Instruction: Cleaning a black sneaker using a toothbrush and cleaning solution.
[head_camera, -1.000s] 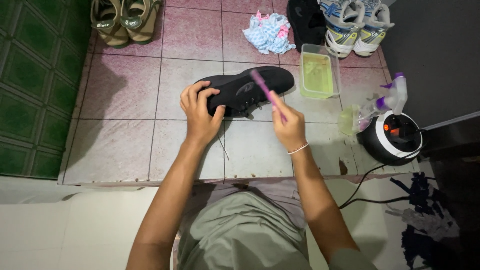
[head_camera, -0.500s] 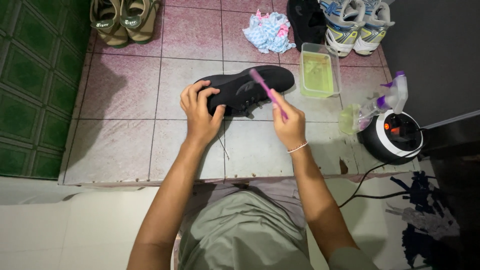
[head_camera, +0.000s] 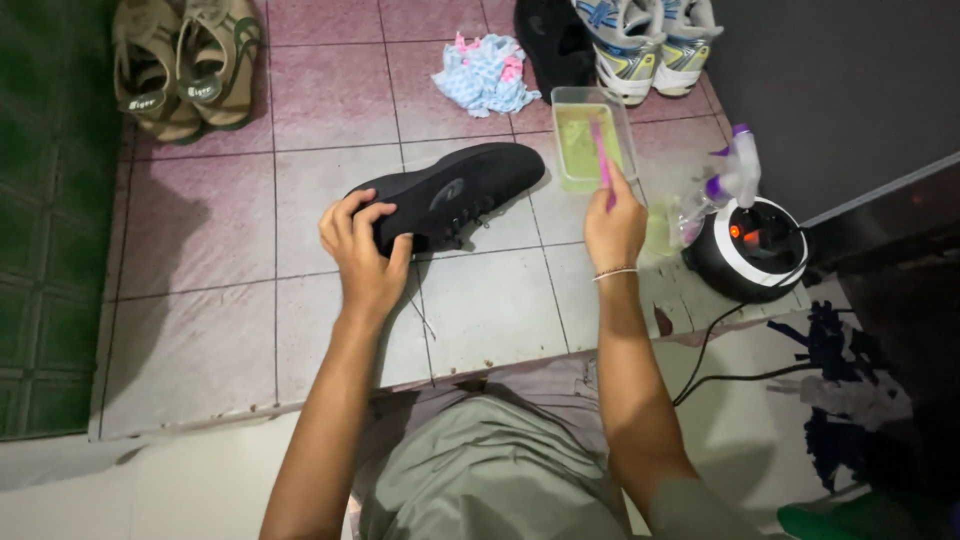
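1. Fingers of the left hand (head_camera: 365, 250) wrap the black shoe (head_camera: 450, 195) mid-floor, pinning it down.
2. Right hand (head_camera: 612, 225) pinches a pink brush (head_camera: 602, 160), dipping it into the clear tub (head_camera: 622, 128) of greenish water near the floor's right edge.

1. Tan sandals (head_camera: 185, 65) stand at the far left of the pink tiled floor (head_camera: 200, 330).
2. A crumpled blue-and-pink cloth (head_camera: 485, 75) lies beside white-and-blue sneakers (head_camera: 645, 40).
3. A spray bottle (head_camera: 735, 170) leans against a round black-and-white appliance (head_camera: 750, 250).
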